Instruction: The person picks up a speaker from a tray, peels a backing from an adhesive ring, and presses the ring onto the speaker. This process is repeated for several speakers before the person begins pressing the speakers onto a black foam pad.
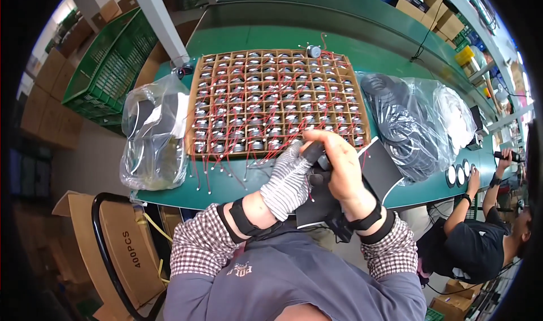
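Note:
My left hand (284,181), in a grey-and-white striped glove with dark fingertips, is closed in front of the tray. My bare right hand (344,167) meets it, its fingers bent over toward the left fingertips. Between them shows a small black part (323,163), mostly covered by the fingers; its kind cannot be made out. Just beyond the hands lies a cardboard tray (189,117) divided into cells. Round metal parts with red wires fill many cells. One such round part (314,51) rests on top at the far edge. Black sheets (383,171) lie beside my right hand.
A clear bag (153,151) lies left of the tray; a bag of black rings (404,129) lies right. A green crate (110,66) stands at far left, a cardboard box (130,253) near left. A co-worker (469,247) handles white-faced round parts (460,177) at right.

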`<state>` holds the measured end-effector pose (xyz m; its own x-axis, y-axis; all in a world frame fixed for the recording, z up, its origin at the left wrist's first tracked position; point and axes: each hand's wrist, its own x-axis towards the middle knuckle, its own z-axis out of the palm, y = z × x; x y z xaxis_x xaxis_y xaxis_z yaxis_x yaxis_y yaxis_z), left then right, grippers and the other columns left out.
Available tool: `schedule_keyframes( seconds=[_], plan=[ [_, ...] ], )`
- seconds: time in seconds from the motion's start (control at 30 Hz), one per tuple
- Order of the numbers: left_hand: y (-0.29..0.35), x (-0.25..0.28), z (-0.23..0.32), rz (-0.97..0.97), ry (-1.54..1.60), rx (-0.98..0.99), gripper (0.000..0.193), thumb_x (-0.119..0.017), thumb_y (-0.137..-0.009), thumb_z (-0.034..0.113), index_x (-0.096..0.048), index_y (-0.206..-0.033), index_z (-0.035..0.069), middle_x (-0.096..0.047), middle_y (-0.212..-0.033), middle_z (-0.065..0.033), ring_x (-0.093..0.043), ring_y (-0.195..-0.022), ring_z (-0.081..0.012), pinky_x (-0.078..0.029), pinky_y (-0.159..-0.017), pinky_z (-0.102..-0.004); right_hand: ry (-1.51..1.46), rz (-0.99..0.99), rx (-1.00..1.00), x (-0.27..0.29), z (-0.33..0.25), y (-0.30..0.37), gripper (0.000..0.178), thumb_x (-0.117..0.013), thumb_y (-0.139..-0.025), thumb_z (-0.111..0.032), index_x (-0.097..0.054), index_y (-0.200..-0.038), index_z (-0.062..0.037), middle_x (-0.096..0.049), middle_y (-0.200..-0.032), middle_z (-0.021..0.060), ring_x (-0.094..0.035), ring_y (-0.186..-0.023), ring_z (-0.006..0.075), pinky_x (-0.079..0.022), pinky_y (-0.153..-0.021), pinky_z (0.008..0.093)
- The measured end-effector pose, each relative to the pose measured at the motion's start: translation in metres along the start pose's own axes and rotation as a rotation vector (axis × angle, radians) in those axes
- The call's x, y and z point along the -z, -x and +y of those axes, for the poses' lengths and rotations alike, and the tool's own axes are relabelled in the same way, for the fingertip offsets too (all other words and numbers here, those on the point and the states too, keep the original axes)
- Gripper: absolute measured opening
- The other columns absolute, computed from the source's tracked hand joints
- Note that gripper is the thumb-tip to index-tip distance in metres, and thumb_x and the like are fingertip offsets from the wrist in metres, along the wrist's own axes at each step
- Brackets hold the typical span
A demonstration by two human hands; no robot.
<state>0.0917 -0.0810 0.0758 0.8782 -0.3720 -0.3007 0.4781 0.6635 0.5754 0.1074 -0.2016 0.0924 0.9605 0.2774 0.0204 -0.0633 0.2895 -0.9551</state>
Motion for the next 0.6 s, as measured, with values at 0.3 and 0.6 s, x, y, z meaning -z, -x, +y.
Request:
schedule_keyframes(
  seconds=[0.3,0.6],
  plan=[
    [-0.062,-0.044,0.009,-0.005,-0.325,-0.081,0.023,-0.062,-0.082,0.012,-0.054,-0.102,0.004,-0.057,-0.086,-0.0021,-0.054,-0.078,-0.0090,-0.046,-0.065,-0.0237,-0.123,0.130,0.143,0.052,-0.019,-0.038,0.023,-0.042,-0.090,-0.016,-0.053,-0.101,0.0020,-0.063,-0.084,0.0131,-0.059,-0.072,0.0164,-0.047,-0.072,0.0271],
    [-0.109,-0.056,0.040,0.086,-0.251,-0.062,0.032,-0.066,-0.079,0.010,-0.053,-0.106,-0.001,-0.060,-0.087,-0.0055,-0.059,-0.075,-0.0122,-0.051,-0.060,-0.0224,0.913,0.121,0.020,0.152,-0.060,-0.149,0.022,-0.054,-0.084,-0.018,-0.055,-0.096,0.0003,-0.064,-0.085,0.0110,-0.061,-0.074,0.0211,-0.048,-0.067,0.0305]
  ],
)
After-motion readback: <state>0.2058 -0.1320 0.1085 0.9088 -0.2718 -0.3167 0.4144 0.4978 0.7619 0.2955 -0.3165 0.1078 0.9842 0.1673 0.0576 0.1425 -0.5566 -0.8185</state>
